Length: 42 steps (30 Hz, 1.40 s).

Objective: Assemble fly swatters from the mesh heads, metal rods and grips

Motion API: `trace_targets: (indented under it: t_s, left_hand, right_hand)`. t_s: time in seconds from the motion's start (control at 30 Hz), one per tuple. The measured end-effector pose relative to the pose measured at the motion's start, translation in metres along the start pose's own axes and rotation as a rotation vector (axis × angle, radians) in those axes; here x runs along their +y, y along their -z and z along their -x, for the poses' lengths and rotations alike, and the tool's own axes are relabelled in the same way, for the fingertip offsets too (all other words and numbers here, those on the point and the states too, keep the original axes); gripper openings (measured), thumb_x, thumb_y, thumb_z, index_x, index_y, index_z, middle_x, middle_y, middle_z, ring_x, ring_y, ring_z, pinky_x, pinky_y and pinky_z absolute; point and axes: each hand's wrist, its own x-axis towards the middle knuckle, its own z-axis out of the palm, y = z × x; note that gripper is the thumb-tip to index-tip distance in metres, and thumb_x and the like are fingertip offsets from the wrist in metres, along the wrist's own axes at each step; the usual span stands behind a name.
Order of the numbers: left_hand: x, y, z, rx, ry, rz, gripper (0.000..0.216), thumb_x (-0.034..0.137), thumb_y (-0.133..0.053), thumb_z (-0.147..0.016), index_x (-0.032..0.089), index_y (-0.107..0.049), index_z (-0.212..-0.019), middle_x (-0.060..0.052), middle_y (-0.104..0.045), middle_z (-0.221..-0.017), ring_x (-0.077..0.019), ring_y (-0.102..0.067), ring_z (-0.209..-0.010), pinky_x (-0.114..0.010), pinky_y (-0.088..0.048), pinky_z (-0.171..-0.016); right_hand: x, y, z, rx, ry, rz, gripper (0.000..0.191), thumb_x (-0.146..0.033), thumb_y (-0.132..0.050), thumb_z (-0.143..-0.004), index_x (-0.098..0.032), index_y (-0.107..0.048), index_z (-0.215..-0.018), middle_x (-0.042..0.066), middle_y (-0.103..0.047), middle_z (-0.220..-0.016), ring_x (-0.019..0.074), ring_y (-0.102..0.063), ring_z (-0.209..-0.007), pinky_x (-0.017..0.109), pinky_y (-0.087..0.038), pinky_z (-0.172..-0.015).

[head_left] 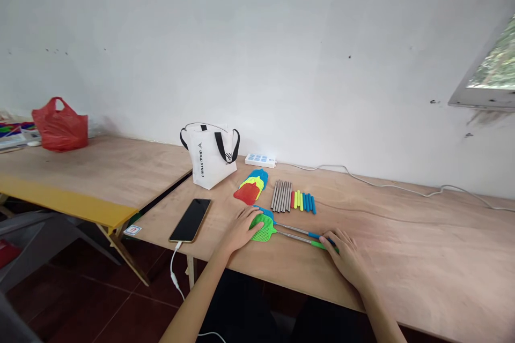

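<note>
My left hand (240, 229) lies flat with fingers stretched out, fingertips touching the head of a green fly swatter (263, 228). My right hand (346, 254) rests with spread fingers on the handle ends of the green swatter and of a blue fly swatter (295, 230) lying just behind it. Both swatters have thin metal shafts. Farther back lie a stack of loose swatter heads (251, 186) in red, yellow and blue, a row of metal rods (281, 195), and coloured handle grips (303, 201).
A white tote bag (210, 158) stands at the back left. A black phone (190, 220) lies face up, plugged to a white cable. A power strip (260, 160) sits by the wall. A red plastic bag (60, 126) is on the neighbouring table.
</note>
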Motion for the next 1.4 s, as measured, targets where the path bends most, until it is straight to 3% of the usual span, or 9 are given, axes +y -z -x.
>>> trace_targets:
  t_s: [0.13, 0.23, 0.7, 1.4]
  left_hand:
    - [0.0008, 0.0003, -0.0005, 0.009, -0.003, 0.012, 0.038, 0.048, -0.045, -0.102, 0.028, -0.059, -0.131, -0.005, -0.056, -0.143, -0.0246, -0.049, -0.136, -0.045, -0.041, -0.118]
    - [0.0008, 0.0, -0.0014, 0.017, 0.015, 0.043, 0.038, 0.043, -0.035, -0.105, 0.028, -0.061, -0.129, -0.005, -0.057, -0.142, -0.023, -0.051, -0.135, -0.044, -0.042, -0.117]
    - [-0.0022, -0.0031, -0.0011, 0.03, 0.011, -0.003, 0.036, 0.036, -0.036, -0.105, 0.028, -0.061, -0.129, -0.005, -0.057, -0.14, -0.0242, -0.052, -0.132, -0.046, -0.045, -0.114]
    - [-0.0002, -0.0012, -0.0014, 0.026, 0.016, 0.0, 0.035, 0.036, -0.036, -0.105, 0.027, -0.062, -0.128, -0.005, -0.057, -0.141, -0.0239, -0.052, -0.133, -0.046, -0.044, -0.116]
  right_hand:
    - [-0.0021, 0.0018, 0.0014, -0.03, 0.029, 0.013, 0.035, -0.062, -0.045, -0.099, -0.033, -0.063, -0.107, 0.003, -0.067, -0.114, 0.0269, -0.06, -0.11, 0.043, -0.043, -0.095]
    - [-0.002, 0.0008, 0.0017, -0.028, 0.026, 0.035, 0.036, -0.063, -0.049, -0.097, -0.032, -0.061, -0.114, 0.003, -0.066, -0.116, 0.0276, -0.059, -0.113, 0.044, -0.043, -0.095]
    - [0.0005, -0.0024, 0.0014, -0.007, 0.06, 0.048, 0.033, -0.056, -0.04, -0.101, -0.03, -0.061, -0.098, 0.003, -0.065, -0.107, 0.025, -0.061, -0.103, 0.042, -0.045, -0.09]
    - [-0.0009, -0.0009, 0.0005, -0.02, 0.036, 0.017, 0.035, -0.057, -0.041, -0.101, -0.032, -0.064, -0.1, 0.003, -0.066, -0.11, 0.025, -0.06, -0.104, 0.043, -0.044, -0.092]
